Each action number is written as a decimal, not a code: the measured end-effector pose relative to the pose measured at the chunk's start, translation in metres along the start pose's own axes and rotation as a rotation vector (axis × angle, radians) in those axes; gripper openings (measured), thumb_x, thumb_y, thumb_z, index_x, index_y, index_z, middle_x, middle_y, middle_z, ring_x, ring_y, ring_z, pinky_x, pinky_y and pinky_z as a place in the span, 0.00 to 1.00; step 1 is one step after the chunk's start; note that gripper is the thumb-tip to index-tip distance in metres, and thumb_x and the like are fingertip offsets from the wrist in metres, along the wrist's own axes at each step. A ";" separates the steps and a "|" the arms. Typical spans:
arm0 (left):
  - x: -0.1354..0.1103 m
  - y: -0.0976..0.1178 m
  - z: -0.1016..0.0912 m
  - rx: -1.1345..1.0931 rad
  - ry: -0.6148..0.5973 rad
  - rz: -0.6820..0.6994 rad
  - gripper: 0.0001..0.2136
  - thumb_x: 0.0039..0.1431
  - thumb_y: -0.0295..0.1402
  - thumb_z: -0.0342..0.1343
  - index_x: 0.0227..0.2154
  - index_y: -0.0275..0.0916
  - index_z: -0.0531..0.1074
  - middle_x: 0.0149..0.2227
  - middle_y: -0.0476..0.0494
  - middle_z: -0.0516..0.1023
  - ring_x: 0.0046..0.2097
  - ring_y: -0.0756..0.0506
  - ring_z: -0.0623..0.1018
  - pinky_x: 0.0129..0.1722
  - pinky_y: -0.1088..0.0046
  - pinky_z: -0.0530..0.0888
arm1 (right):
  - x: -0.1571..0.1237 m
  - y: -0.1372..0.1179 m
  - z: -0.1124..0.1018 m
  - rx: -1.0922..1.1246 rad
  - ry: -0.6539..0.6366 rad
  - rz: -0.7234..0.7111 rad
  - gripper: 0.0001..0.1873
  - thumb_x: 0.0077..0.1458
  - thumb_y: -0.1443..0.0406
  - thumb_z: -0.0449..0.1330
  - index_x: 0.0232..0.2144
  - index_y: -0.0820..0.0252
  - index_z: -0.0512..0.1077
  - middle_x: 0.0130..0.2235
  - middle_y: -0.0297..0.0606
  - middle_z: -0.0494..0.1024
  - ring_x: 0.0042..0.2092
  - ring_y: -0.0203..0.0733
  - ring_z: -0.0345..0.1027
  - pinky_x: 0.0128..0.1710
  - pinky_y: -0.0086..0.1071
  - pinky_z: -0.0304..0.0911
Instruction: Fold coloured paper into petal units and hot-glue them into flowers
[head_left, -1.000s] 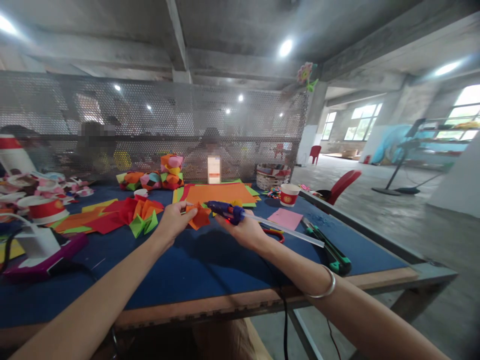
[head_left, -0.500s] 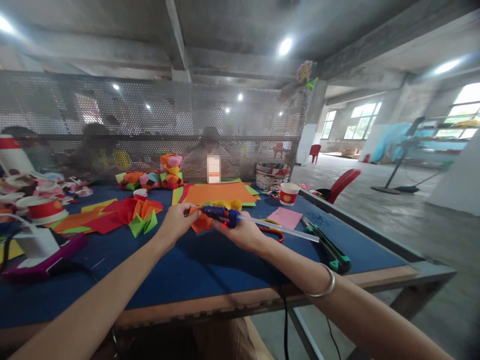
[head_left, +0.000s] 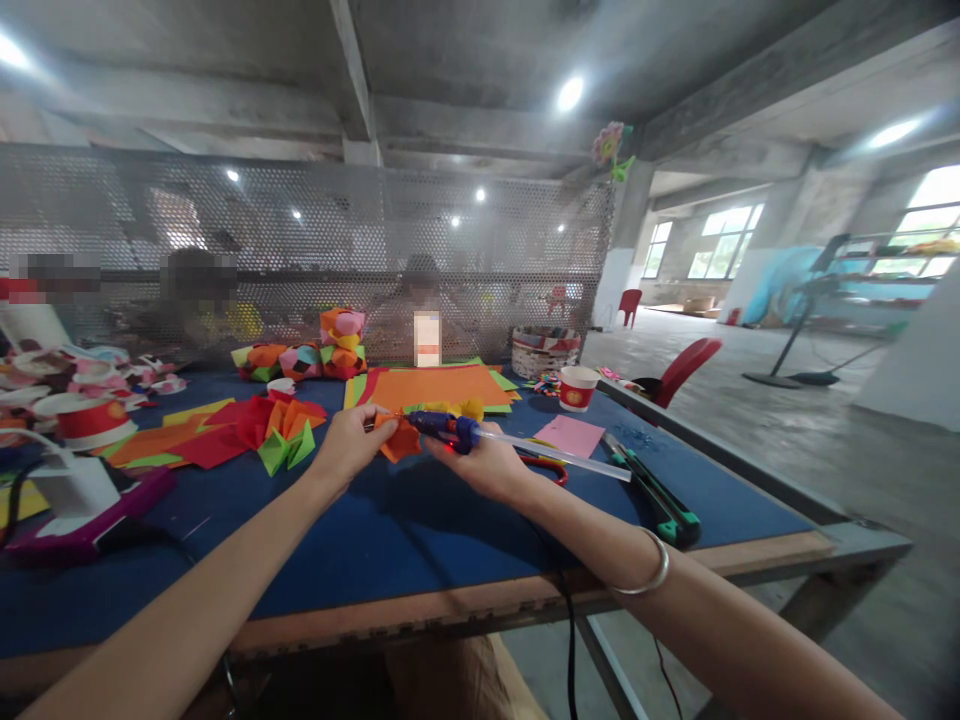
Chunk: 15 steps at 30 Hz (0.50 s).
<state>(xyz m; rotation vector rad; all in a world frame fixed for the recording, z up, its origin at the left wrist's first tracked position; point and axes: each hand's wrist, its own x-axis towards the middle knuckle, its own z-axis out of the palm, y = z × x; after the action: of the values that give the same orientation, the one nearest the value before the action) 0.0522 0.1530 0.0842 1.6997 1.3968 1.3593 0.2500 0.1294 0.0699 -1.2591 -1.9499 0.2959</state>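
Observation:
My right hand (head_left: 489, 462) is wrapped round a blue glue gun (head_left: 450, 430) with a red light lit on it. A long clear glue stick (head_left: 559, 455) juts from its back end toward the right. Between thumb and fingers, my left hand (head_left: 351, 440) pinches a folded piece of orange paper (head_left: 401, 440). The gun's nozzle points left, close to the top of that paper; whether they touch I cannot tell. Behind the gun lies some yellow paper (head_left: 471, 409), partly hidden.
Folded red, orange and green papers (head_left: 289, 440) lie left. Orange sheets (head_left: 442, 385) are stacked at the back. To the right are a paper cup (head_left: 577, 388), pink paper (head_left: 571, 436), green-black cutters (head_left: 660, 495) and red-handled scissors (head_left: 551, 467). A purple power strip (head_left: 97, 515) sits left.
The orange paper and my left hand have shifted slightly left. The glue stick's rear end sits a little further left and higher. The gun stays near the paper.

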 end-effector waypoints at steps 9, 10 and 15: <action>-0.002 0.004 -0.001 -0.027 0.034 -0.026 0.13 0.41 0.42 0.66 0.26 0.38 0.78 0.24 0.47 0.80 0.25 0.46 0.75 0.24 0.74 0.67 | 0.002 -0.001 -0.001 -0.079 0.004 0.046 0.17 0.59 0.52 0.61 0.35 0.56 0.82 0.32 0.41 0.83 0.35 0.47 0.75 0.35 0.35 0.66; -0.002 0.005 -0.001 -0.042 0.033 -0.032 0.13 0.40 0.42 0.66 0.26 0.38 0.78 0.24 0.47 0.80 0.25 0.46 0.75 0.24 0.74 0.68 | 0.002 -0.001 -0.001 -0.087 0.013 0.054 0.17 0.59 0.52 0.61 0.34 0.56 0.82 0.32 0.41 0.83 0.34 0.47 0.75 0.35 0.34 0.66; 0.000 0.002 -0.001 -0.067 0.031 -0.033 0.16 0.38 0.45 0.67 0.26 0.39 0.77 0.25 0.47 0.80 0.27 0.45 0.76 0.26 0.72 0.69 | 0.006 0.007 0.001 -0.021 0.067 0.081 0.14 0.60 0.53 0.59 0.37 0.53 0.81 0.33 0.39 0.83 0.37 0.47 0.76 0.39 0.35 0.69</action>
<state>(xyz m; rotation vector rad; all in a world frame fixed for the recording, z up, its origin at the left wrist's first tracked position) 0.0524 0.1523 0.0864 1.6118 1.3751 1.4044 0.2529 0.1384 0.0686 -1.3467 -1.8528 0.2708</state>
